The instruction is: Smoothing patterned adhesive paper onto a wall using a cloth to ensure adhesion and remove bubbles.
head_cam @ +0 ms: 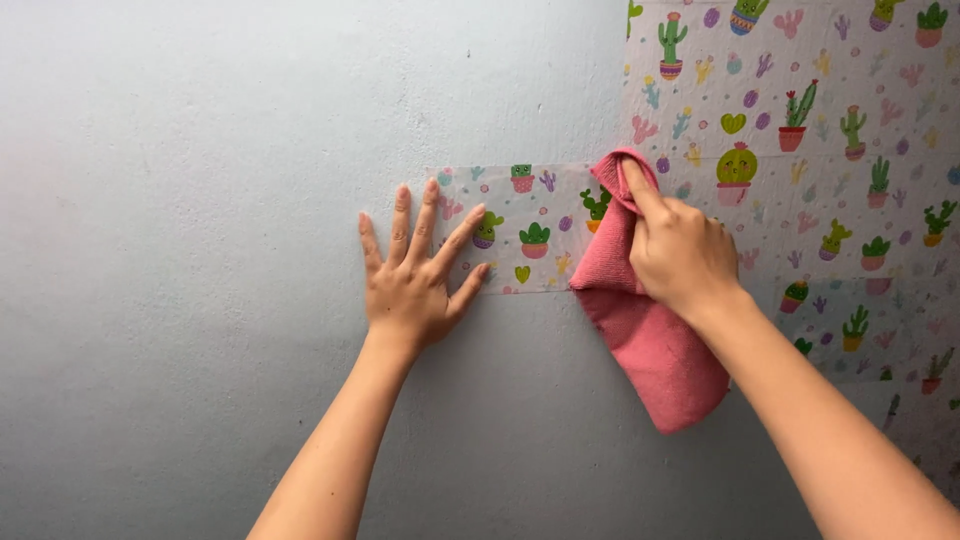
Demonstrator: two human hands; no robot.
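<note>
Wall: pale grey painted wall (200, 120) fills the left and lower view, bare and faintly textured, running behind both forearms.
Left hand: left hand (415, 275) lies flat on the wall, palm down, fingers spread and pointing up and to the right, gripping nothing; its fingertips press the left end of the strip.
Strip: small strip of cactus-print paper (525, 230) sits just right of the left hand's fingers, white with little green cacti in pink pots, lying level on the wall between the two hands.
Cloth: pink cloth (650, 345) is bunched against the strip's right end, its upper fold tucked under the right hand's fingers, the rest hanging loose below that hand.
Right hand: right hand (680, 250) is closed around the cloth, index finger stretched up along the top fold, pushing it onto the wall.
Large sheet: big sheet of the same cactus paper (850, 150) covers the wall above and right of the right hand.
</note>
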